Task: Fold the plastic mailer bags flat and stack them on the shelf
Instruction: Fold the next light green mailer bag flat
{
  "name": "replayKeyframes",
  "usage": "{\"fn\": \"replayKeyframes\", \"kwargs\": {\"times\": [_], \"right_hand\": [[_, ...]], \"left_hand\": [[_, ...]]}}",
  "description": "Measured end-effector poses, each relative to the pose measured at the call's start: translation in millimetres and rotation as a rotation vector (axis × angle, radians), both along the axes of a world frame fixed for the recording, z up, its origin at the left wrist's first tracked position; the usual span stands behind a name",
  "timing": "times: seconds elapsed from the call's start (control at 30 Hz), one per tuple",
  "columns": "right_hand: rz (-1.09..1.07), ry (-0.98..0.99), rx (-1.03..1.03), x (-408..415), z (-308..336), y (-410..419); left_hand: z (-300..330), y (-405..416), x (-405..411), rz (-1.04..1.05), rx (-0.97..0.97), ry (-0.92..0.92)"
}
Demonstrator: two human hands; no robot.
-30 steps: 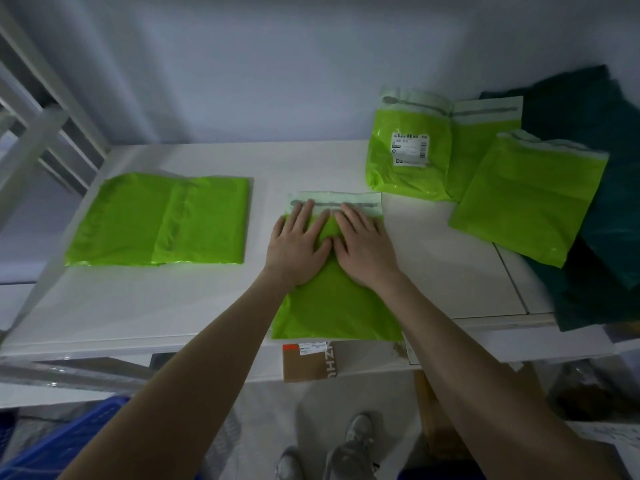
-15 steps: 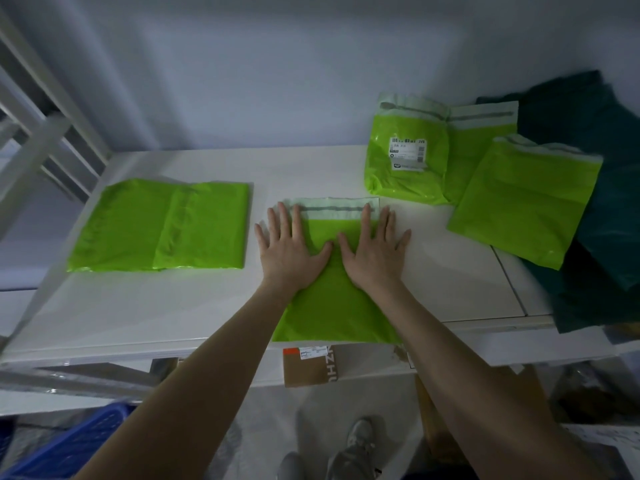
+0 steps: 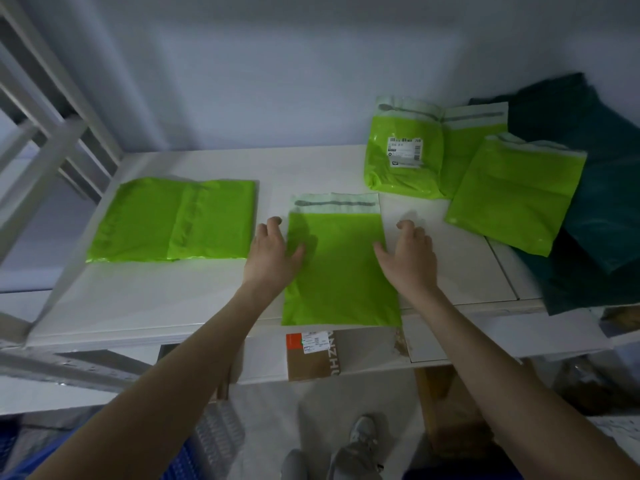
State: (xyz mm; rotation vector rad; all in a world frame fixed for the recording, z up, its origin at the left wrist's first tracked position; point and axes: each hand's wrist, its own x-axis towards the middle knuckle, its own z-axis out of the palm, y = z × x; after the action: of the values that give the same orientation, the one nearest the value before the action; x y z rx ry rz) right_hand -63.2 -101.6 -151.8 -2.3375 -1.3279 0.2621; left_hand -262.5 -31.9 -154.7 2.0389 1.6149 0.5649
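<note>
A lime-green mailer bag (image 3: 341,271) lies flat in the middle of the white shelf (image 3: 194,306), its pale adhesive flap pointing away from me. My left hand (image 3: 272,252) sits at the bag's left edge with loosely curled fingers, thumb over the plastic. My right hand (image 3: 410,252) is at the bag's right edge, fingers loosely curled, thumb touching the plastic. Neither hand holds anything. A folded green mailer (image 3: 173,221) lies flat at the left.
Three more green mailers (image 3: 405,157) (image 3: 474,133) (image 3: 512,199) overlap at the back right, one with a white label. Dark teal bags (image 3: 602,202) pile at the far right. A cardboard box (image 3: 313,355) sits on the lower shelf. White shelf frame bars (image 3: 41,133) rise at left.
Both hands have slid apart from the bag's centre to its left and right edges, and the fingers have gone from flat to loosely curled.
</note>
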Motion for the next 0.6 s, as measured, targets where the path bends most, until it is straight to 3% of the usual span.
{"fn": "replayKeyframes", "kwargs": {"times": [0.4, 0.6], "right_hand": [[-0.053, 0.277, -0.097, -14.1, 1.4, -8.3], [-0.121, 0.449, -0.114, -7.9, 1.8, 1.0]], "left_hand": [[9.7, -1.1, 1.7, 0.164, -0.376, -0.247], [15.4, 2.7, -1.2, 0.162, -0.524, -0.476]]}}
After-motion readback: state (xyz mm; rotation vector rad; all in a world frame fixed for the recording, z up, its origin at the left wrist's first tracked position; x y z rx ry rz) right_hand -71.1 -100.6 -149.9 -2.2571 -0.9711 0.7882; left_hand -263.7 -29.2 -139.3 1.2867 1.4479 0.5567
